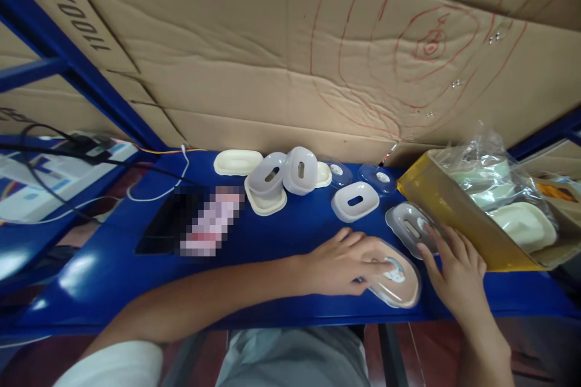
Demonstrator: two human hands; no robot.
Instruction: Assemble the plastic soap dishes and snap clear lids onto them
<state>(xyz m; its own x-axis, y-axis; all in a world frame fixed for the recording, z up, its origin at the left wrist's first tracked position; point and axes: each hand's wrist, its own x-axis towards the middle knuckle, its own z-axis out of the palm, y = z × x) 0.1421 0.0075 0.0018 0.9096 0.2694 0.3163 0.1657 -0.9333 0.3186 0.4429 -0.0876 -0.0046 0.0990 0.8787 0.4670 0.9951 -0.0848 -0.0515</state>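
My left hand grips a peach-coloured oval soap dish under a clear lid near the table's front edge. One finger of that hand presses on the round sticker of the lid. To its right, my right hand lies with fingers apart on a grey soap dish that has a clear cover; its fingertips touch the sticker there. Just beyond stands a white slotted dish. Two clear lids with stickers, one of them a clear lid, lie at the back.
Grey slotted dishes and cream trays sit at the back of the blue table. A yellow-sided box with bagged dishes is at right. A pixelated phone-like object and cables lie left. Cardboard rises behind.
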